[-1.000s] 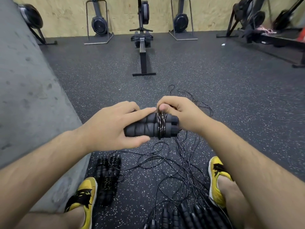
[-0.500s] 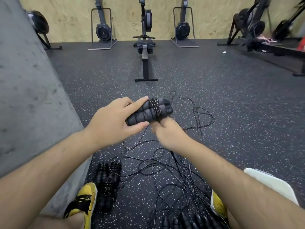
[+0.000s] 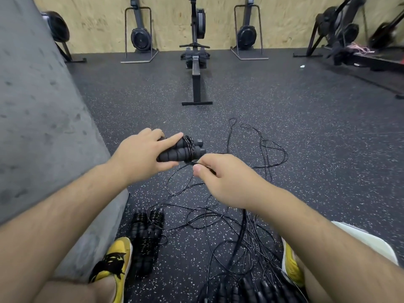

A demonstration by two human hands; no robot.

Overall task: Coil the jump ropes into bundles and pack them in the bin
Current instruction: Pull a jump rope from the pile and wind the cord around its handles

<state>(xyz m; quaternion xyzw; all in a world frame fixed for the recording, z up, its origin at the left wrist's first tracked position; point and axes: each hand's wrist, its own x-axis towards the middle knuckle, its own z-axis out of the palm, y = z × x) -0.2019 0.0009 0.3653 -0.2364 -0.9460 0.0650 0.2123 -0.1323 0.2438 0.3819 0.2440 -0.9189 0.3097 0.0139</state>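
view: head, looking down and forward over both forearms
landmark: handle pair (image 3: 178, 152), two black foam grips side by side, held above the floor (image 3: 306, 138), frame centre
left hand (image 3: 140, 158): grips the handle pair from its left end, thumb underneath, index finger laid along the top
right hand (image 3: 225, 178): just right of and below the handle pair, thumb and fingers pinched tight on the cord
cord (image 3: 189, 147): thin, black; several turns wrapped round the handle pair near its right end, and the free run leaves from under the pair into the right hand's pinch
loose ropes (image 3: 218, 206): black tangle on the floor below and right of the handle pair, with loops reaching beyond it
coiled bundles (image 3: 146, 239): wrapped black bundles lying on the floor well below the handle pair, a bit left; count unclear
spare handles (image 3: 251, 289): row of black grips at the bottom edge, far below the handle pair
left shoe (image 3: 113, 259): yellow and black, touching the coiled bundles' left side
right shoe (image 3: 290, 265): yellow, below right of the handle pair, partly hidden by the forearm
white object (image 3: 367, 241): far lower right of the handle pair, mostly hidden; cannot tell what it is
grey block (image 3: 43, 127): left of the handle pair
rowing machine (image 3: 196, 68): straight beyond the handle pair, by the far wall
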